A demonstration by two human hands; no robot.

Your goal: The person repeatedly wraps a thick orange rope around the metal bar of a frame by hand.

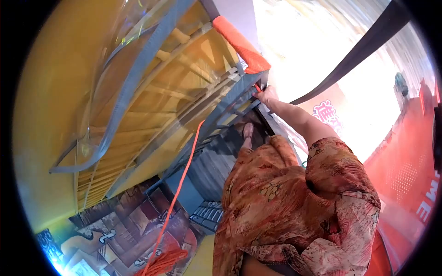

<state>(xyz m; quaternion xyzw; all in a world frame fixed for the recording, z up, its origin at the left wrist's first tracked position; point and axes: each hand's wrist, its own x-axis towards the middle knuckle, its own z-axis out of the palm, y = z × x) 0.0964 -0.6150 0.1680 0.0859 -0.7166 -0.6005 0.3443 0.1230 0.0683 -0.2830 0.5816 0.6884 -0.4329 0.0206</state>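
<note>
My right hand (266, 94) is closed at the corner of a grey slatted frame (225, 99), with a bit of orange cord at its fingertips. Just above it, an orange wrapping (241, 46) covers one bar of the frame. From the frame's slats a taut orange cord (183, 177) runs down to a loose orange bundle (165, 262) at the bottom edge. Only a piece of bare skin shows at the lower edge of my patterned clothing (271, 198); my left hand is not in view.
A grey strap (122, 115) hangs across the yellow surface at left. A dark curved band (354, 57) crosses the bright area at upper right. Red panels (405, 170) stand at right. A foot (248, 130) rests on the grey floor (212, 161). Patterned artwork (110, 230) lies at lower left.
</note>
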